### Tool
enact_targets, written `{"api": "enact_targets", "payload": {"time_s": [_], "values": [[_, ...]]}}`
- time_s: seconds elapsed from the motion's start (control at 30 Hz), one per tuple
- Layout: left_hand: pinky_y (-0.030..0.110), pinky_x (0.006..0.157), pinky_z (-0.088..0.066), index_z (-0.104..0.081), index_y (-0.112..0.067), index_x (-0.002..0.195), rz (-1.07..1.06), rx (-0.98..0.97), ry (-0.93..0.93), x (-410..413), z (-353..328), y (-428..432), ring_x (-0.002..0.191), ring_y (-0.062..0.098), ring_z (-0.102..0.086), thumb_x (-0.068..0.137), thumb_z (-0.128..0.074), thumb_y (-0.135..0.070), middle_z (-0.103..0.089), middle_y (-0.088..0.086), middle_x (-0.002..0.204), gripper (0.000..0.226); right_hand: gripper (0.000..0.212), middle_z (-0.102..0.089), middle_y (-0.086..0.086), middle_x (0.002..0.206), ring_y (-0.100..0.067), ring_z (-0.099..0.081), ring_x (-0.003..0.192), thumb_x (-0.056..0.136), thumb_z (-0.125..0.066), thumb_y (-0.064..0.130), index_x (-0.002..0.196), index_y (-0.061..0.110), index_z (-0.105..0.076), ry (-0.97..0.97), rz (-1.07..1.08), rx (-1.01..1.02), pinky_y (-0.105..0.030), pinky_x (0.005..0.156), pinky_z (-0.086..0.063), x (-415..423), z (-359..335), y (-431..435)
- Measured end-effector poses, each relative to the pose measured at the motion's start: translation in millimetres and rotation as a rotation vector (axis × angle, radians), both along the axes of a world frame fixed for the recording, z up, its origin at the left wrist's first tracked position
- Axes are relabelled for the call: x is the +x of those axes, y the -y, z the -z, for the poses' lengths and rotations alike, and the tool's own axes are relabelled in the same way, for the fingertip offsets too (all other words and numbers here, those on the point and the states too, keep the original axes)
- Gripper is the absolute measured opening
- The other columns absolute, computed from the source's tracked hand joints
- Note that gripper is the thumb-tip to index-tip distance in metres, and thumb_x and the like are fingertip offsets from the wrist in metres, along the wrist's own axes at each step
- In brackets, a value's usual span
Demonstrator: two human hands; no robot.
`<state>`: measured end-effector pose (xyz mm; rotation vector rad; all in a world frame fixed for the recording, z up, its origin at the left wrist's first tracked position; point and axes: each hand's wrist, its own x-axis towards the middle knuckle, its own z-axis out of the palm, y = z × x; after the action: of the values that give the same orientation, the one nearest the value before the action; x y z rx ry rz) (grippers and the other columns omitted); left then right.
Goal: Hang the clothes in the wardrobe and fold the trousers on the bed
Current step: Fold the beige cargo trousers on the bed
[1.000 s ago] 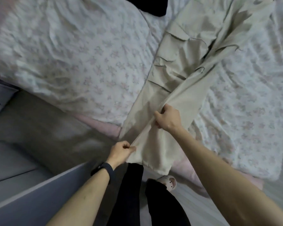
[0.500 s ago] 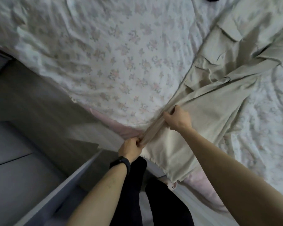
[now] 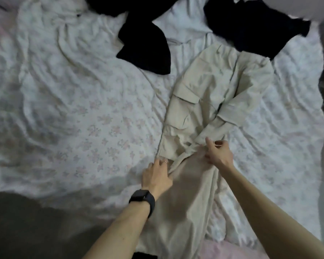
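Black garments are strewn on the bed beyond the trousers, whose bunched leg is gripped by left hand and right hand.

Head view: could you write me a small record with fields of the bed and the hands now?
bed sheet: white, floral, wrinkled
trousers: beige cargo pair on the sheet, bunched in the middle
left hand: grips the bunched cloth; black watch on wrist
right hand: on the bunched cloth; grip blurred
other clothes: two black garments beyond the trousers
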<state>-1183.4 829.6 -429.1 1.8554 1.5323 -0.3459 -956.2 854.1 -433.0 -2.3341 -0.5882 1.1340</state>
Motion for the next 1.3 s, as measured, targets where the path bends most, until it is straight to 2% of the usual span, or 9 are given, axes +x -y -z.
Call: {"api": "enact_targets", "payload": {"time_s": [0.27,0.47,0.63,0.73,0.83,1.0,1.1,1.2,1.3], "values": [[0.044,0.101,-0.041,-0.037,-0.019,0.147,0.224,0.260,0.056,146.8,1.8,-101.7,0.128,0.029,-0.045,0.085,-0.054,-0.073,-0.042,0.004,0.144,0.084,0.076,-0.055,-0.003,0.108,-0.029,-0.060,0.101,0.079,-0.061,0.073,0.121,0.012,-0.043,-0.004,0.226,0.111,-0.052,0.090,-0.056,136.4,1.2,-105.1],[0.045,0.075,-0.053,-0.048,-0.015,0.138,0.357,0.501,0.008,196.0,26.9,-131.5,0.100,0.030,-0.064,0.068,-0.078,-0.056,-0.059,0.008,0.129,0.087,0.065,-0.060,-0.004,0.109,-0.018,-0.059,0.090,0.087,-0.071,0.054,0.125,0.005,-0.053,-0.268,0.390,0.225,-0.034,0.066,-0.050,198.3,8.6,-163.2],[0.040,0.070,-0.052,-0.067,-0.020,0.104,0.325,0.655,0.137,201.0,24.7,-161.8,0.093,0.026,-0.063,0.070,-0.067,-0.045,-0.061,0.001,0.118,0.042,0.044,-0.069,-0.007,0.106,-0.021,-0.067,0.085,0.080,-0.080,0.023,0.115,0.005,-0.062,-0.401,0.624,0.347,-0.029,0.061,-0.052,228.0,-9.0,-210.3],[0.041,0.092,-0.048,-0.070,-0.025,0.102,0.177,0.534,0.135,191.2,9.0,-187.3,0.116,0.024,-0.054,0.085,-0.052,-0.042,-0.052,-0.004,0.131,0.030,0.022,-0.068,-0.005,0.094,-0.022,-0.064,0.081,0.082,-0.069,0.010,0.103,0.013,-0.061,-0.341,0.592,0.526,-0.029,0.059,-0.051,222.5,-36.6,-247.3],[0.040,0.104,-0.041,-0.070,-0.026,0.114,-0.159,0.256,0.099,175.2,-0.8,-215.0,0.132,0.026,-0.043,0.091,-0.052,-0.043,-0.037,-0.004,0.149,0.033,0.021,-0.061,-0.001,0.085,-0.018,-0.060,0.077,0.084,-0.058,0.006,0.097,0.022,-0.057,-0.180,0.288,0.634,-0.035,0.067,-0.053,191.0,-59.7,-286.8],[0.042,0.097,-0.050,-0.065,-0.020,0.118,-0.358,-0.050,0.057,131.6,24.6,-251.9,0.113,0.034,-0.057,0.090,-0.051,-0.038,-0.049,0.006,0.135,0.036,0.041,-0.066,0.002,0.083,-0.011,-0.062,0.072,0.086,-0.065,0.018,0.122,0.035,-0.057,-0.159,-0.139,0.484,-0.023,0.062,-0.049,115.7,-61.2,-336.1],[0.040,0.089,-0.056,-0.060,-0.015,0.125,-0.425,-0.169,0.016,111.7,38.8,-265.9,0.104,0.030,-0.062,0.084,-0.054,-0.035,-0.056,0.008,0.130,0.046,0.055,-0.071,0.001,0.115,-0.014,-0.068,0.096,0.093,-0.064,0.019,0.145,0.031,-0.050,-0.275,-0.417,0.253,-0.023,0.065,-0.048,87.2,-34.1,-347.1],[0.038,0.089,-0.050,-0.046,-0.012,0.131,-0.440,-0.079,-0.019,117.5,45.1,-285.5,0.112,0.034,-0.056,0.089,-0.054,-0.034,-0.047,0.011,0.135,0.049,0.040,-0.073,0.005,0.116,-0.011,-0.069,0.098,0.092,-0.062,0.022,0.132,0.025,-0.062,-0.057,-0.267,0.312,-0.029,0.083,-0.056,99.4,-1.2,-333.9],[0.046,0.094,-0.049,-0.038,-0.025,0.128,-0.587,0.023,0.258,133.5,42.5,-314.7,0.110,0.028,-0.054,0.082,-0.059,-0.034,-0.045,0.000,0.131,0.052,0.021,-0.072,0.009,0.102,-0.009,-0.069,0.093,0.090,-0.061,0.028,0.109,0.025,-0.070,0.126,0.081,0.440,-0.030,0.088,-0.053,133.6,16.2,-305.0]]}}
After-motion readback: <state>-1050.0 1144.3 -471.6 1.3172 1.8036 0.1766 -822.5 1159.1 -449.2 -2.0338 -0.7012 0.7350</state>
